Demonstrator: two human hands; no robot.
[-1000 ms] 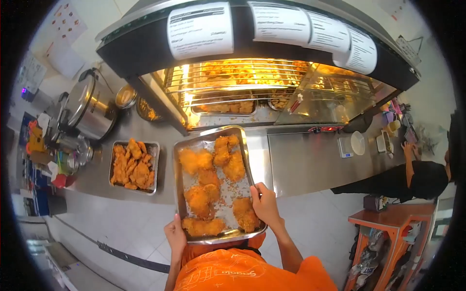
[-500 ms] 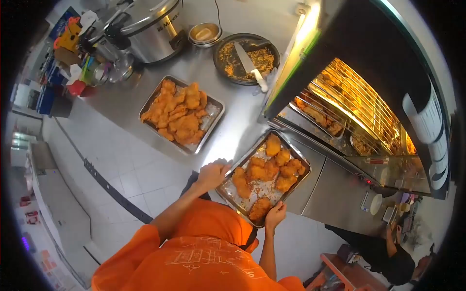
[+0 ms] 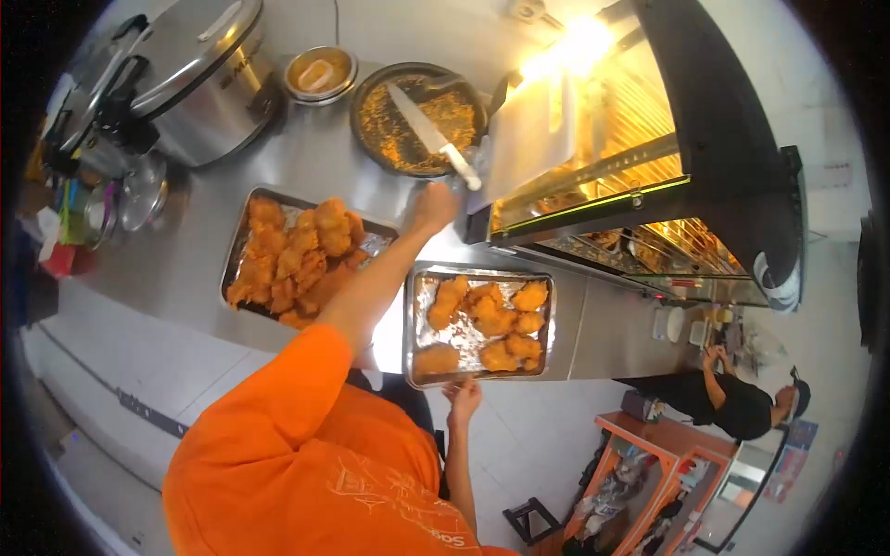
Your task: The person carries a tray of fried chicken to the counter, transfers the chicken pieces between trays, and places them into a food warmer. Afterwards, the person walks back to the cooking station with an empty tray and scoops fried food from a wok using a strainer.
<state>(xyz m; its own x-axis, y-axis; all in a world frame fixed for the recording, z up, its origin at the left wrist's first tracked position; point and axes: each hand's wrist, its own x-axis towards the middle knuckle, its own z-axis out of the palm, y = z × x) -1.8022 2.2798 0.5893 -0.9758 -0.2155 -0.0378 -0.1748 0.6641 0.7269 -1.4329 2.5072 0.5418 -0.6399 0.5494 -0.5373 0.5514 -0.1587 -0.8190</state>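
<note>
Steel rectangular tray (image 3: 469, 345) of golden fried pieces (image 3: 491, 317) on grey metal counter (image 3: 190, 264), set-down looks mostly done; right hand (image 3: 464, 398) yet to leave near rim, left hand (image 3: 434, 208) curled beside white-handled knife (image 3: 422, 122), can't tell either grip

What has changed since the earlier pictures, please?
The lightly filled tray has moved away from the body, further over the counter. The left hand has let go of it and reached out near the knife; contact is unclear. The right hand remains at the tray's near edge. The fuller tray stayed put, as did the knife on the round pan.
</note>
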